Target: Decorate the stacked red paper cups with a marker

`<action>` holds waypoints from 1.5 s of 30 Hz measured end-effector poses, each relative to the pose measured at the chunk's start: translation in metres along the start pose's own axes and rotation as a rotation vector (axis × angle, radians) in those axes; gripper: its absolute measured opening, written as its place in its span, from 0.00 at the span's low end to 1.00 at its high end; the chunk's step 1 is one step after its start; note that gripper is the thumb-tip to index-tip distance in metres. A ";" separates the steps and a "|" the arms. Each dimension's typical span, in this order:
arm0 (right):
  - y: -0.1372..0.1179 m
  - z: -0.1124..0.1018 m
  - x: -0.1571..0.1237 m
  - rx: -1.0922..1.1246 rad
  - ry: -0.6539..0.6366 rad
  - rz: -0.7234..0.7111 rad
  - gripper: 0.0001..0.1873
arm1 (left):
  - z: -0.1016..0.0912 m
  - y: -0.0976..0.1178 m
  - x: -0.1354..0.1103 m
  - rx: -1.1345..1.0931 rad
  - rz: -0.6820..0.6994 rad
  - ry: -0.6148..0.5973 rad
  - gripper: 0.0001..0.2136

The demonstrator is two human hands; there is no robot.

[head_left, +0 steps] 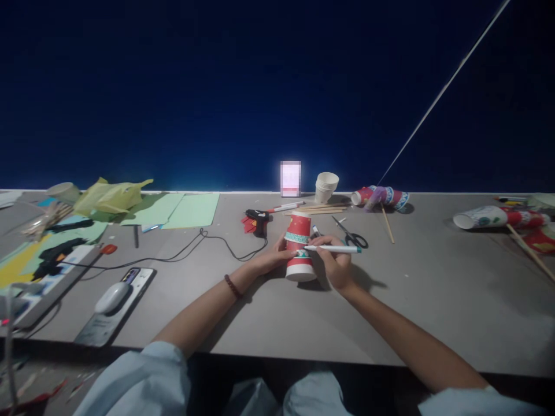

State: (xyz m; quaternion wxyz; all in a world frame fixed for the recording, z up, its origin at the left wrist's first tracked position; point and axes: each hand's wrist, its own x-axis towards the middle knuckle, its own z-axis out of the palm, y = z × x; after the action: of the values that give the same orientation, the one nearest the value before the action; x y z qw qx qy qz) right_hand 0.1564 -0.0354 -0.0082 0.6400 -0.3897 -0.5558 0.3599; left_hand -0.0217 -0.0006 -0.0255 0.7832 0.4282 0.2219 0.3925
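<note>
Just beyond the middle of the table, my left hand is closed around the left side of a red-and-white body of joined paper cups, which has teal patterned bands. In my right hand is a white marker with a teal end, held like a pen. Its tip points left and meets the cup's surface, or comes very close to it. Behind my right fingers, a small dark-and-white item is partly hidden. Black-handled scissors lie beyond my right hand.
Behind the cups lie a glue gun, its cord running left to a power strip, wooden sticks and stacked paper cups. Decorated cup pieces lie right. A phone and green paper are left.
</note>
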 end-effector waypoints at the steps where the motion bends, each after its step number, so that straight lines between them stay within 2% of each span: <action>1: 0.000 0.000 0.000 -0.006 0.007 -0.001 0.04 | -0.001 -0.001 0.000 0.008 0.004 0.003 0.35; 12: -0.001 0.000 0.000 -0.084 0.010 -0.020 0.03 | -0.003 -0.002 0.002 0.020 0.017 -0.007 0.36; 17: -0.003 0.000 0.000 -0.051 -0.015 -0.016 0.03 | -0.003 -0.002 0.001 0.018 0.010 0.003 0.35; 23: -0.003 0.001 0.000 0.011 -0.027 -0.006 0.05 | 0.000 0.000 0.000 0.019 0.018 -0.045 0.33; 32: -0.004 0.001 0.000 -0.022 -0.002 -0.009 0.03 | -0.003 -0.001 0.000 0.019 0.008 -0.017 0.32; 39: -0.003 0.001 0.000 -0.033 -0.006 -0.005 0.04 | -0.002 -0.002 0.001 -0.002 0.012 -0.006 0.36; 45: -0.005 0.002 0.001 0.017 -0.022 -0.009 0.05 | 0.000 0.001 0.000 0.018 0.006 -0.028 0.33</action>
State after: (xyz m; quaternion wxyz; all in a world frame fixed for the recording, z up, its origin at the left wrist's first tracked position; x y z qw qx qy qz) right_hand 0.1549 -0.0365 -0.0029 0.6387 -0.3776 -0.5617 0.3659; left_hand -0.0220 0.0003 -0.0251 0.7811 0.4414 0.2128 0.3869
